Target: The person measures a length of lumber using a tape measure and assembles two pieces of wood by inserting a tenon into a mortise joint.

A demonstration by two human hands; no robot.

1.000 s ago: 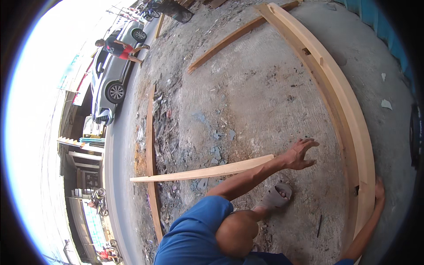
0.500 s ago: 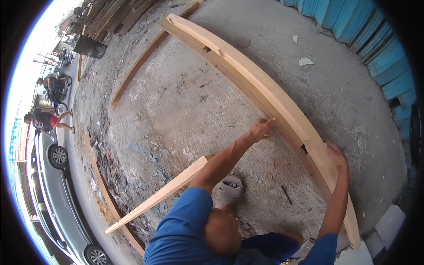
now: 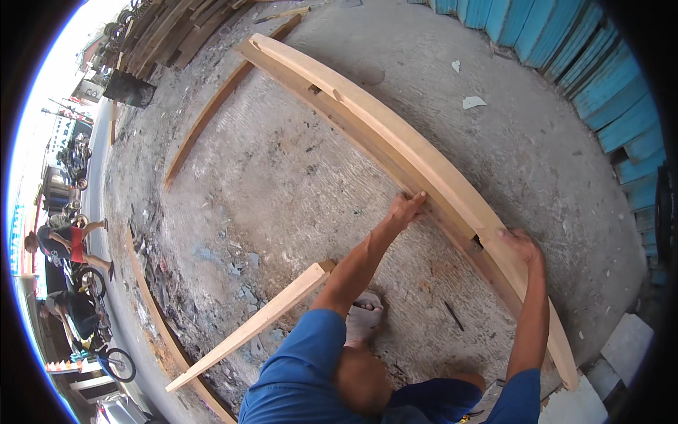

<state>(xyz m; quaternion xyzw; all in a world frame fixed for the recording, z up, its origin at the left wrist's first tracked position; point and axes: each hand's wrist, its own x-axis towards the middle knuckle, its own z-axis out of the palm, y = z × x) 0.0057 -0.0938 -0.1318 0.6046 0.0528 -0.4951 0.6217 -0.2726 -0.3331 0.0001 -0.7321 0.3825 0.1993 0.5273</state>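
Plank [image 3: 247, 327] lies beside the left hand [image 3: 409, 208], curled on the brown beam [image 3: 381, 157]; right hand [image 3: 522, 246] grasps the pale beam [image 3: 427, 164], lengthwise slanting forward-left.

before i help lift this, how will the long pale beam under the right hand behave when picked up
The long pale beam is probably stiff, since it looks thick; the curve is likely lens bending. Its length suggests it could feel heavy and swing if lifted near one end. Its flat faces make rolling unlikely.
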